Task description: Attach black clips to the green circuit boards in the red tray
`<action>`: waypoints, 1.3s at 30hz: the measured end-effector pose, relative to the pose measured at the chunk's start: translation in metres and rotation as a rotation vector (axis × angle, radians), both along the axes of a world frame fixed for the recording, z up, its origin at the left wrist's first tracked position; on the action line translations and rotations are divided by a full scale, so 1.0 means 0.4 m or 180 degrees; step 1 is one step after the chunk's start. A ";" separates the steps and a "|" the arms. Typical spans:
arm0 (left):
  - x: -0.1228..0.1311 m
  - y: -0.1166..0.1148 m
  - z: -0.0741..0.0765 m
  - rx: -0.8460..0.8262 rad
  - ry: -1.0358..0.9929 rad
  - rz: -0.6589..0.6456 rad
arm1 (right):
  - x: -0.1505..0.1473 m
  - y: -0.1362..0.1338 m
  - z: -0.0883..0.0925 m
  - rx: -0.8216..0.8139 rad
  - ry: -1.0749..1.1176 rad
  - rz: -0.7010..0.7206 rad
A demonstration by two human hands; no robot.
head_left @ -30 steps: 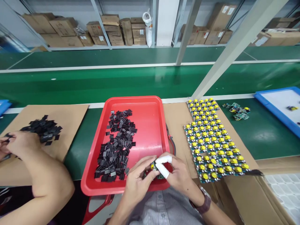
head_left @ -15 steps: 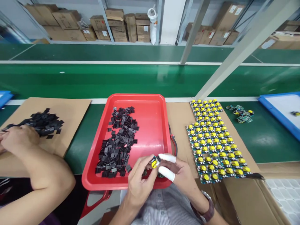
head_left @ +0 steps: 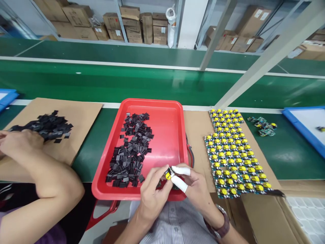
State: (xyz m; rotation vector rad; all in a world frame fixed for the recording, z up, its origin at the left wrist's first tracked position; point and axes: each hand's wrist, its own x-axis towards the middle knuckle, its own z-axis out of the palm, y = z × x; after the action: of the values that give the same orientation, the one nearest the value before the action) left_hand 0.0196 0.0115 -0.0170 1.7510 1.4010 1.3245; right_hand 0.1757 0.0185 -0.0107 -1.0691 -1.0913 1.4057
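Over the near right corner of the red tray (head_left: 166,118), both hands meet at a small circuit board (head_left: 168,176) with a round yellow part and a dark piece at its upper end. My left hand (head_left: 154,189) pinches the board from the left between thumb and fingers. White finger cots cover the thumb and index finger of my right hand (head_left: 196,186), which close on the board's right side. My fingertips partly hide the board. Many small black pieces (head_left: 130,149), like short flat sleeves, lie in the tray's left half. Beneath my hands, bits of other boards show in the tray.
Rows of yellow-topped circuit boards (head_left: 231,152) stand on cardboard at right. Loose boards (head_left: 264,126) lie beyond, beside a blue-rimmed tray (head_left: 302,125). At left, a co-worker's hand (head_left: 22,144) reaches to a black heap (head_left: 52,125). A slanted post (head_left: 254,71) rises behind the boards.
The view has tilted slightly, shifting the scene. The board has turned a little between my fingers, and my right thumb and index finger now sit closer on it. Both hands keep hold.
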 end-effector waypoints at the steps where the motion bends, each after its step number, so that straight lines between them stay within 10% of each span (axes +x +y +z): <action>1: 0.000 0.000 -0.001 -0.0018 0.0005 0.0012 | -0.002 0.000 0.000 0.0082 -0.0074 0.0010; 9: -0.003 -0.004 -0.006 -0.0055 -0.0058 0.0112 | -0.013 0.001 0.019 -0.0303 0.0340 0.0321; 15: -0.008 0.000 -0.006 0.0273 0.0158 0.0104 | -0.008 0.025 0.037 0.0440 -0.0650 0.0336; 25: -0.145 0.014 -0.016 -0.0021 0.1533 -0.0090 | 0.085 0.417 0.008 0.1734 -0.3404 0.0534; 39: -0.109 0.067 -0.019 -0.0473 0.2124 -0.1132 | -0.215 0.381 -0.019 0.2033 -0.3619 0.0798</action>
State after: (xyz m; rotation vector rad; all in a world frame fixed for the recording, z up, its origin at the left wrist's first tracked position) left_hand -0.0240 0.0383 -0.0248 2.3116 1.3633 0.4448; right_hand 0.0898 0.1710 -0.0184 -1.2521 -2.3424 0.4143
